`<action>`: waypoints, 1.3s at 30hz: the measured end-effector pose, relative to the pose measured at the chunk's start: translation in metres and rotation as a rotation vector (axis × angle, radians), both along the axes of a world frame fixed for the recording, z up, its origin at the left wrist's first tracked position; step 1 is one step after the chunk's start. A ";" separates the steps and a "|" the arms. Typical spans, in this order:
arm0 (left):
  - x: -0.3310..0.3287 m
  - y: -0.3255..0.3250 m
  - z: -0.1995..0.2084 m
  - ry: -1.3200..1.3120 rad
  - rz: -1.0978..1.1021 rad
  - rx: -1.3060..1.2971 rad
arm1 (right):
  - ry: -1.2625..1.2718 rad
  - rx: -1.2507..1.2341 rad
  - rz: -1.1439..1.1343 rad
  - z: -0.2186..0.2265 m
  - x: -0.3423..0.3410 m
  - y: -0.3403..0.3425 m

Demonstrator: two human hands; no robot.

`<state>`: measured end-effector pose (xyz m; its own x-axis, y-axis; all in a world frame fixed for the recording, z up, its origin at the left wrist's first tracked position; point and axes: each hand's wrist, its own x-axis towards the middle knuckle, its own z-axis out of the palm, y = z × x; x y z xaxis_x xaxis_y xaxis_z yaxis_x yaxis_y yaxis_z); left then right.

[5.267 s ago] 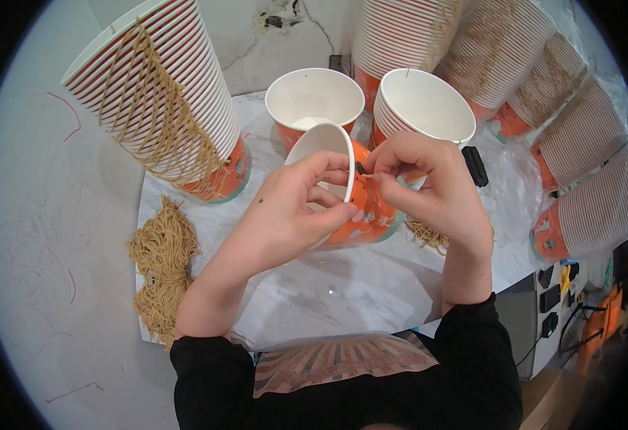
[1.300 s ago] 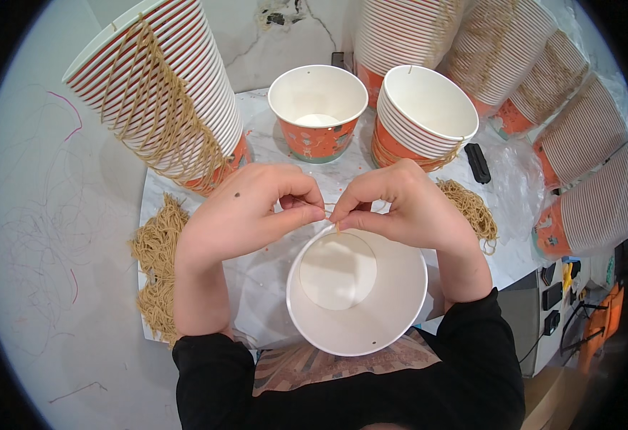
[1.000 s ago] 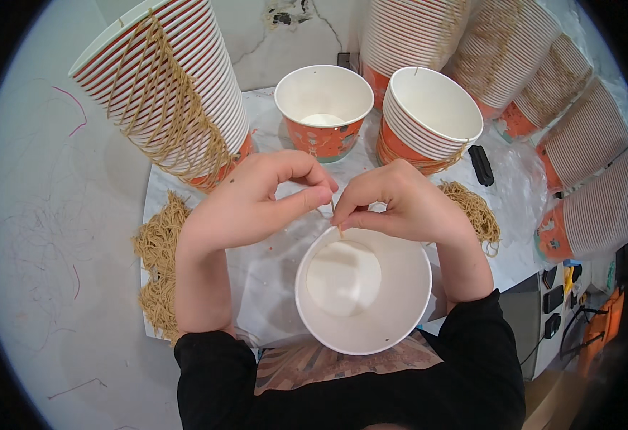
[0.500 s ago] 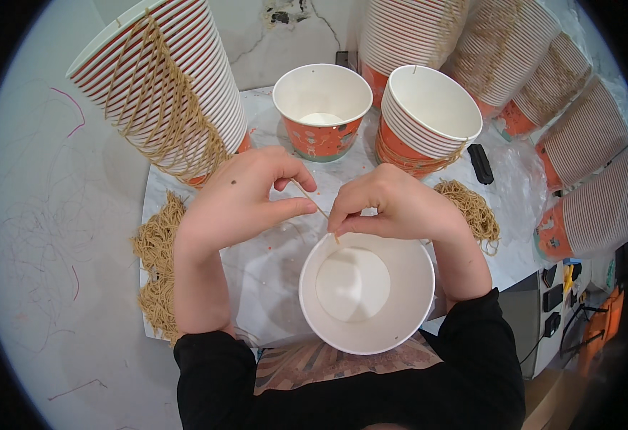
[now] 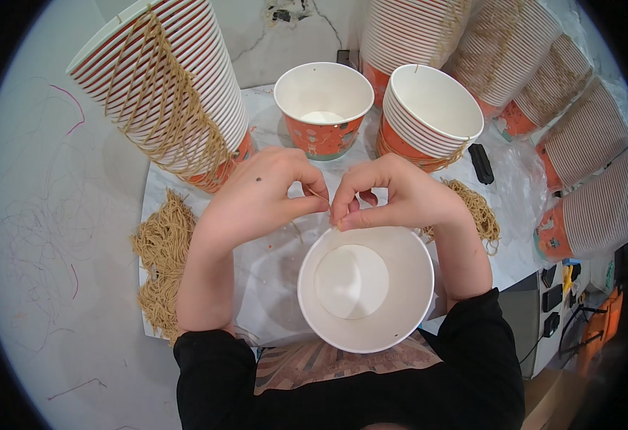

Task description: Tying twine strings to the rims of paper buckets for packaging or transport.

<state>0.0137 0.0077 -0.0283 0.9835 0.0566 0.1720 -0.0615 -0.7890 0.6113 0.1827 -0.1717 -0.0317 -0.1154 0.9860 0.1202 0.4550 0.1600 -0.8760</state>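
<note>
A white paper bucket [image 5: 408,287] stands in front of me with its open mouth up. At its far rim, my right hand [image 5: 392,192] is closed in a pinch on a thin tan cord, fingertips at the rim. My left hand [image 5: 260,188], also pinched shut, grips the same cord [image 5: 317,193] just to the left. The two hands' fingertips nearly meet. Most of the cord is hidden by my fingers, and whether it passes through the bucket's wall I cannot tell.
Tan cord heaps [image 5: 162,269] lie at the left and more cord [image 5: 471,208] by my right forearm. A tall bucket stack [image 5: 178,86] leans at the left. Beyond my hands stand an orange bucket [image 5: 324,136] and a short stack [image 5: 428,147]. Bagged stacks [image 5: 504,50] line the right.
My left hand has moved right, closer to my right hand, so less cord shows between them. My right hand has risen slightly, and the bucket has shifted slightly away from me.
</note>
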 end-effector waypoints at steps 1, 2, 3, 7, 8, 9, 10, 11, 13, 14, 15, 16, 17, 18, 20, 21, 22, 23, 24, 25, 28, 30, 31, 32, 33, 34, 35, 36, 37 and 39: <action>0.002 -0.002 -0.001 -0.013 0.008 -0.012 | 0.000 -0.001 -0.002 -0.001 0.001 0.000; 0.003 -0.003 -0.001 -0.027 0.016 -0.025 | 0.058 -0.042 -0.025 -0.002 0.001 0.000; 0.004 -0.004 -0.002 -0.026 0.017 -0.024 | 0.117 -0.081 -0.046 -0.003 0.001 -0.001; 0.004 -0.005 -0.001 -0.034 0.012 -0.007 | 0.342 -0.081 -0.073 -0.006 -0.003 0.000; 0.004 -0.005 -0.001 -0.019 0.012 -0.002 | 0.295 -0.076 -0.137 -0.006 -0.003 -0.001; 0.003 -0.005 -0.001 -0.018 0.014 -0.001 | 0.248 -0.069 -0.196 -0.005 -0.004 -0.001; 0.002 -0.004 -0.001 -0.014 0.024 0.002 | 0.248 -0.068 -0.195 -0.004 -0.005 -0.001; 0.001 -0.004 0.000 -0.010 0.034 0.005 | 0.144 -0.077 -0.265 -0.002 -0.006 -0.002; 0.001 -0.003 0.000 -0.010 0.037 0.003 | 0.039 -0.087 -0.336 -0.001 -0.009 -0.002; 0.001 -0.002 0.000 -0.010 0.041 0.003 | -0.060 -0.056 -0.406 -0.001 -0.011 -0.003; 0.000 -0.002 0.001 -0.009 0.042 0.003 | -0.159 -0.024 -0.472 -0.001 -0.013 -0.004; -0.001 -0.001 0.001 0.009 0.047 -0.001 | -0.158 -0.024 -0.471 -0.002 -0.014 -0.004; -0.001 -0.001 0.002 0.027 0.051 -0.006 | -0.218 0.011 -0.485 -0.003 -0.015 -0.004; -0.001 -0.001 0.002 0.028 0.051 -0.006 | -0.279 0.044 -0.501 -0.004 -0.015 -0.004; 0.000 -0.002 0.004 0.063 0.068 -0.003 | -0.285 0.050 -0.513 -0.005 -0.017 -0.004; 0.001 -0.002 0.003 0.063 0.067 -0.004 | -0.291 0.055 -0.525 -0.006 -0.017 -0.004; 0.002 -0.002 0.002 0.052 0.066 -0.045 | -0.291 0.055 -0.526 -0.006 -0.018 -0.004; 0.002 -0.002 0.001 0.041 0.065 -0.087 | -0.295 0.055 -0.519 -0.005 -0.018 -0.004; 0.004 -0.004 0.002 0.041 0.065 -0.087 | -0.299 0.054 -0.513 -0.005 -0.019 -0.005; 0.006 -0.007 0.004 0.066 0.084 -0.137 | -0.299 0.054 -0.513 -0.006 -0.019 -0.005; 0.008 -0.008 0.006 0.117 0.109 -0.187 | -0.290 0.086 -0.490 -0.006 -0.020 -0.005; 0.008 -0.006 0.004 0.142 0.114 -0.188 | -0.253 0.056 -0.455 -0.003 -0.023 -0.005; 0.008 -0.005 0.001 0.131 0.102 -0.248 | -0.253 0.056 -0.455 -0.003 -0.023 -0.005; 0.009 -0.003 -0.002 0.121 0.089 -0.308 | -0.240 0.049 -0.446 -0.004 -0.022 -0.005; 0.010 -0.003 -0.004 0.120 0.089 -0.308 | -0.227 0.043 -0.438 -0.005 -0.022 -0.005; 0.011 -0.002 -0.006 0.135 0.084 -0.391 | -0.227 0.043 -0.439 -0.005 -0.022 -0.005; 0.012 -0.002 -0.007 0.150 0.079 -0.473 | -0.224 0.046 -0.444 -0.005 -0.022 -0.005; 0.013 -0.001 -0.008 0.150 0.080 -0.474 | -0.220 0.050 -0.450 -0.006 -0.022 -0.005; 0.013 0.000 -0.010 0.157 0.076 -0.509 | -0.220 0.050 -0.449 -0.006 -0.022 -0.004; 0.014 0.002 -0.011 0.165 0.072 -0.545 | -0.214 0.051 -0.449 -0.006 -0.022 -0.004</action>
<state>0.0282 0.0101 -0.0390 0.9851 0.1623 -0.0561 0.1115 -0.3557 0.9279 0.1609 -0.1759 -0.0375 0.2921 0.9373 0.1900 0.6579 -0.0528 -0.7513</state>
